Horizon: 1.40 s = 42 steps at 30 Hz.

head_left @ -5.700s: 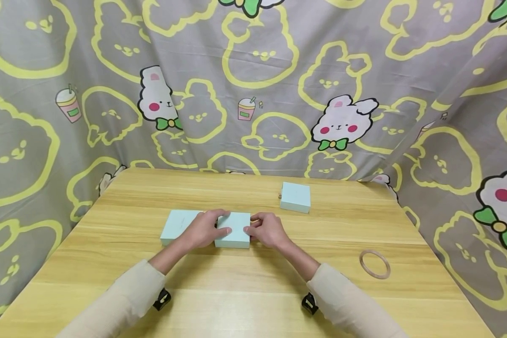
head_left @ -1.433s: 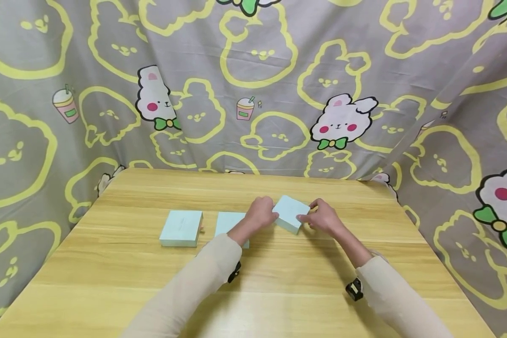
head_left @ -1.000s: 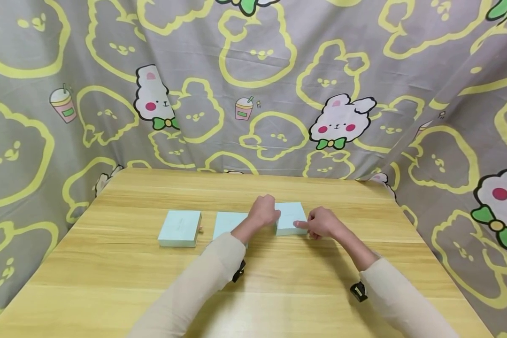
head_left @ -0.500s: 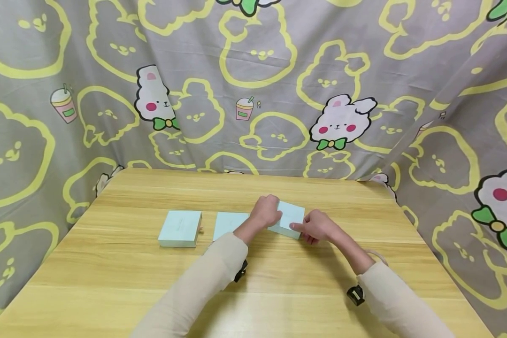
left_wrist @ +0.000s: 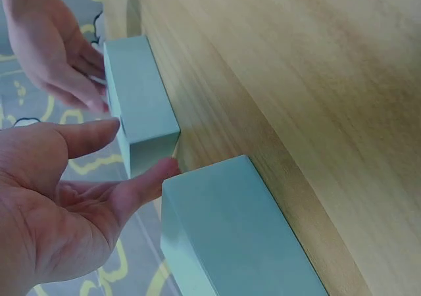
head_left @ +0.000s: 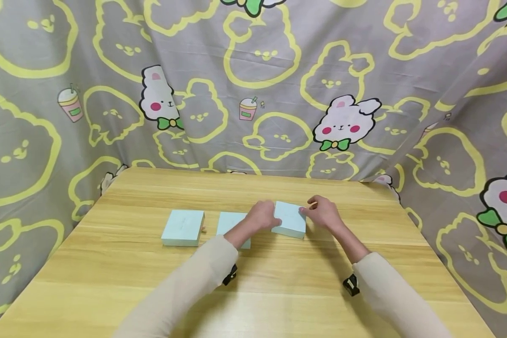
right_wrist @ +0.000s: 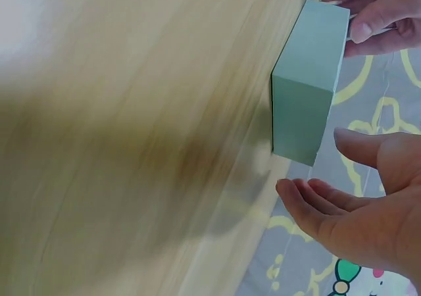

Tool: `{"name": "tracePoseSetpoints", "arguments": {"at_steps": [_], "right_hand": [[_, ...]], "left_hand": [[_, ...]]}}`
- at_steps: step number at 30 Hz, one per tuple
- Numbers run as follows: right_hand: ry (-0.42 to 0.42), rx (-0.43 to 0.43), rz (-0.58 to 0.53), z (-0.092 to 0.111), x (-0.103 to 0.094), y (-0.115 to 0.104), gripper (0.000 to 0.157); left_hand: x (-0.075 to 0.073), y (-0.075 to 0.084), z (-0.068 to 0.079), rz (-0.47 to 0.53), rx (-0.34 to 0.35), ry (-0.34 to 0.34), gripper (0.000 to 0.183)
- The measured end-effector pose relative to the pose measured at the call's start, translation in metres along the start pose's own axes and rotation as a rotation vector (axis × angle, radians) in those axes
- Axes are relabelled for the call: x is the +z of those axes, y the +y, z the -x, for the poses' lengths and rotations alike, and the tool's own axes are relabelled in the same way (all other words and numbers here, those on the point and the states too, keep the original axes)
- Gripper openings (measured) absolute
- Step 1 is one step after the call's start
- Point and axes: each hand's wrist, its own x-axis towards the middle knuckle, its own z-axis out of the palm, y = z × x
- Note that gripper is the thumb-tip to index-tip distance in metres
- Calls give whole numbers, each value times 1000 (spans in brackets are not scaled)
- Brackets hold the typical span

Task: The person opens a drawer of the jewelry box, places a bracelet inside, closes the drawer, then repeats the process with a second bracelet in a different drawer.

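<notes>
Three pale blue boxes stand in a row on the wooden table. At the right box [head_left: 289, 219], my left hand [head_left: 260, 216] grips the left end, thumb on one face and fingers at the other. The left wrist view shows this grip on the right box [left_wrist: 139, 89] close up. My right hand [head_left: 324, 213] is by its right end; in the right wrist view, the thumb and fingers of the right hand [right_wrist: 368, 210] are spread, apart from the box [right_wrist: 309, 52]. The middle box [head_left: 233, 220] is partly covered by my left arm.
The left box [head_left: 183, 227] has a small tab [head_left: 203, 229] on its right side. A patterned grey curtain [head_left: 274, 94] hangs behind the wooden table [head_left: 270, 300]. Both wrists carry small black cameras, such as the right camera [head_left: 351, 285].
Both hands have gone from the middle box to the right box, which has come forward toward the row. In the last half second my right hand has let go of it and drawn back.
</notes>
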Motion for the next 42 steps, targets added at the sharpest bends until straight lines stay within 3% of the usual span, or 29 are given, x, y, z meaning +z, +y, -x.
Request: {"name": "tracePoseSetpoints", "arguments": {"at_steps": [4, 9, 13, 18, 24, 27, 32, 37, 42], "right_hand": [[-34, -15, -51, -5, 5, 0, 54], [-44, -38, -45, -5, 6, 0, 43], [-42, -33, -5, 0, 3, 0, 35], [-73, -17, 8, 9, -1, 1, 34], [-146, 0, -14, 19, 0, -4, 49], [-170, 17, -22, 23, 3, -8, 63], [-206, 31, -45, 25, 11, -15, 75], [-191, 51, -76, 26, 16, -19, 75], [-190, 56, -88, 26, 18, -20, 74]], "left_hand": [[2, 2, 4, -14, 3, -31, 49], [3, 1, 3, -22, 8, -45, 49], [1, -2, 0, -14, 15, -19, 45], [0, -5, -3, 33, -7, 35, 26], [3, -6, -4, 81, -20, 21, 35], [4, -4, -2, 74, 6, 16, 17], [5, -2, 1, 5, 55, 27, 48], [5, 0, 5, -31, 70, 37, 48], [8, 1, 9, -15, 46, 20, 61]]}}
